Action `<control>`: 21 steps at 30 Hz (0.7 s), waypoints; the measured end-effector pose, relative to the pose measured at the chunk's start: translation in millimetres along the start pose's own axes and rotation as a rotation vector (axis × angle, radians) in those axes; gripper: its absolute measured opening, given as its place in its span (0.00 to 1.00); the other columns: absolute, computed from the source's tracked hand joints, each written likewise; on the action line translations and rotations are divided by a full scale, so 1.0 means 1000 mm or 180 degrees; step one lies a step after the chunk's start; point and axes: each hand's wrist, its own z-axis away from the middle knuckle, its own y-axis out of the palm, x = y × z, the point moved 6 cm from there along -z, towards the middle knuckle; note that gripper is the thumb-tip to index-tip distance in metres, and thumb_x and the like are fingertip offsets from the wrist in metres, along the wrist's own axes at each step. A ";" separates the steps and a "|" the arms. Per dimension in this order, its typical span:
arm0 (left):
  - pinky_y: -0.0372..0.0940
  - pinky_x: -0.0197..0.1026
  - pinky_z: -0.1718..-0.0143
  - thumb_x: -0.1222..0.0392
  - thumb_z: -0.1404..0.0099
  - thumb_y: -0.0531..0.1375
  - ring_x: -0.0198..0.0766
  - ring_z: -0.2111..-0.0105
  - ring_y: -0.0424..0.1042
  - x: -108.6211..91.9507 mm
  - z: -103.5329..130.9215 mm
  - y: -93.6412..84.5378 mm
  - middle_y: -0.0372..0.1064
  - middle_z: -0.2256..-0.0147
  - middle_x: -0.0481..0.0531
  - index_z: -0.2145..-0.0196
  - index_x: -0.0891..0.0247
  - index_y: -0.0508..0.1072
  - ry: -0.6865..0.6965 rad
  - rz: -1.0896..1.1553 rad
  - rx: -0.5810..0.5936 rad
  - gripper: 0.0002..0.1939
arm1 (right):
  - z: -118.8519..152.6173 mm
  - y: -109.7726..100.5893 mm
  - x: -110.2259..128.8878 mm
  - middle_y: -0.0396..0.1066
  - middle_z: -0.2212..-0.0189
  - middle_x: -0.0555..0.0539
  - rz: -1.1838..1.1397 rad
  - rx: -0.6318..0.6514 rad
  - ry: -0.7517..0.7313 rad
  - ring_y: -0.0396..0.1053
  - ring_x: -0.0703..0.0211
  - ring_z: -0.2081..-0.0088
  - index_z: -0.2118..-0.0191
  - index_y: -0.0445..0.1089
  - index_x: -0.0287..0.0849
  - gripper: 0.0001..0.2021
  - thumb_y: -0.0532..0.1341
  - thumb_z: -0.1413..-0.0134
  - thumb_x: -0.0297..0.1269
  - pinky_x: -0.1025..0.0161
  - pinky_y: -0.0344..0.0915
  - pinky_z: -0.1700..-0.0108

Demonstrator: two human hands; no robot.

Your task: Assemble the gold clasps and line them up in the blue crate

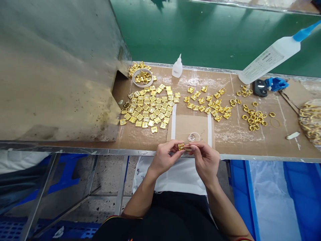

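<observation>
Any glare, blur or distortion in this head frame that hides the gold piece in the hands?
Head view: even light, mild glare on the taped cardboard bench; wide-angle bending at edges; the gold piece, pinched between left hand and right hand, is small and soft.

Bare forearms, white top, black trousers, 2 ringless hands

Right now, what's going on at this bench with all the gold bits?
A person seated at the workbench holds one small gold piece between both hands, the left hand and right hand pinching it at the near edge. On the cardboard lie a spread of flat gold squares, a looser group of gold clasps and gold rings. A small glue bottle stands behind, and a small clear blob sits just beyond the hands.
</observation>
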 end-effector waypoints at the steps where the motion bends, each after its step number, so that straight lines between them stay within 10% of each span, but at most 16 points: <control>1: 0.72 0.32 0.72 0.59 0.35 0.64 0.34 0.73 0.75 0.000 0.000 0.000 0.76 0.70 0.51 0.55 0.66 0.79 -0.0001 0.0006 0.0001 0.12 | 0.000 0.000 0.000 0.81 0.71 0.51 -0.0007 0.0000 0.0001 0.76 0.63 0.77 0.64 0.76 0.45 0.06 0.62 0.36 0.32 0.69 0.74 0.74; 21: 0.73 0.32 0.72 0.62 0.35 0.64 0.34 0.72 0.77 0.000 0.000 0.000 0.79 0.67 0.52 0.54 0.66 0.78 0.0090 -0.0036 -0.0033 0.11 | 0.001 0.001 0.001 0.81 0.72 0.50 0.0313 0.0057 -0.0066 0.77 0.60 0.75 0.66 0.76 0.46 0.08 0.61 0.34 0.36 0.66 0.74 0.72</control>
